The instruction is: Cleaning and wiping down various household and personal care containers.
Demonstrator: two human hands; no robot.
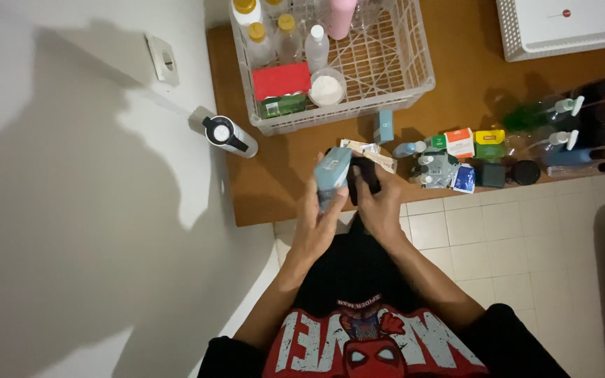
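Observation:
My left hand grips a pale blue box, held upright over the front edge of the brown wooden table. My right hand is closed around a small black object right beside the box. Both hands are close together in front of my chest. Just behind them on the table lie a flat beige packet and a small blue-grey box.
A white plastic basket with bottles, a red box and a round white tub stands at the back. A second white basket sits at the top right. Small boxes, jars and dark bottles line the table's right side. A black-topped bottle leans by the wall.

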